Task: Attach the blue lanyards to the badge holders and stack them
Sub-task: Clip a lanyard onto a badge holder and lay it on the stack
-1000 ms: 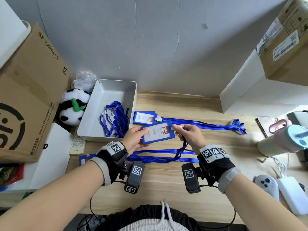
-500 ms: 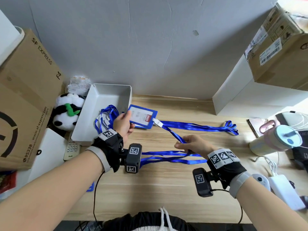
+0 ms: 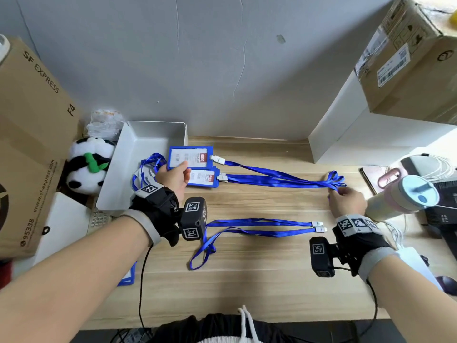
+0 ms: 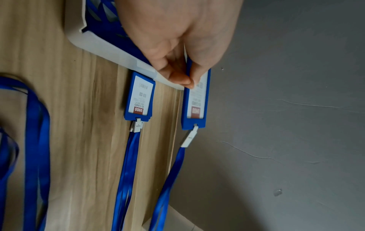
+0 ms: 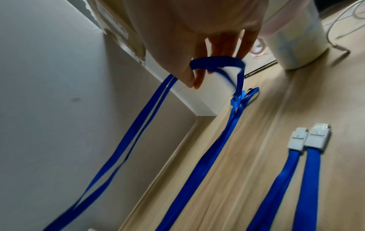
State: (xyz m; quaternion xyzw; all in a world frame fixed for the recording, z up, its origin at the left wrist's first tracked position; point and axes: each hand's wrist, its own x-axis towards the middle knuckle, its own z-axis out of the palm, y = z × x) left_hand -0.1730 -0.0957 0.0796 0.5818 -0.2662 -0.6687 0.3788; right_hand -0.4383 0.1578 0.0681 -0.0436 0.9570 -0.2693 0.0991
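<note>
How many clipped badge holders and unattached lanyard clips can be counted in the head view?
Clipped badge holders: 2, the held badge holder in the left hand and the pile's top badge holder; any beneath are hidden.
Unattached lanyard clips: 2.
Total: 4.

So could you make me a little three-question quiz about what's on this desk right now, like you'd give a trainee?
1. True or false: the left hand holds a badge holder that already has a lanyard clipped on.
2. What does the right hand grip? A) a loose clip B) the loop end of the held badge's lanyard C) the pastel tumbler
3. How many loose lanyards, clips not attached to any badge, lie on the desk nearest the person?

Key:
1. True; its white clip is fixed to the holder.
2. B
3. Two, their clips side by side.
</note>
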